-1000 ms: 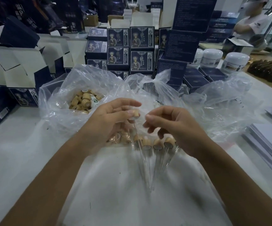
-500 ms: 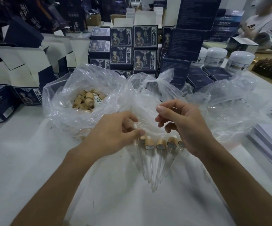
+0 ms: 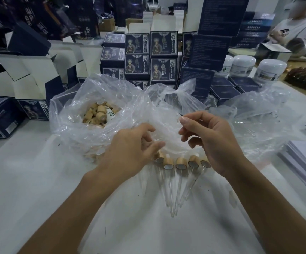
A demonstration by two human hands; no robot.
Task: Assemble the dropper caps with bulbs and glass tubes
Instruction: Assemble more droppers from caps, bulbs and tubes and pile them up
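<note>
Change vs. 1 s ago: then both hands were raised with a cap pinched between them and a glass tube hanging below. Half a sec ago the left hand was down at the left end of the row, seating that dropper. Now the row of finished droppers lies on the tabletop, wooden caps toward the bags, glass tubes fanned toward the person, tips converging. Judged: one assy cycle complete; next cycle starts with a fresh cap and tube.

Hand state:
- Left hand: fingers loosely curled, no part visibly held; hovers at the left end of the row, just beside the leftmost cap.
- Right hand: lifted above the right end of the row, fingers bent; thumb and forefinger close together, but whether they pinch anything cannot be told.

Containers:
- Left clear bag: open at top, holds loose wooden caps, approx. a heaped pile.
- Middle bag: crumpled, behind both hands; contents not discernible.
- Right bag: spread open; contents not discernible, likely clear glass tubes.
- Dark printed cartons stacked behind the bags; white jars at rear right.
</note>
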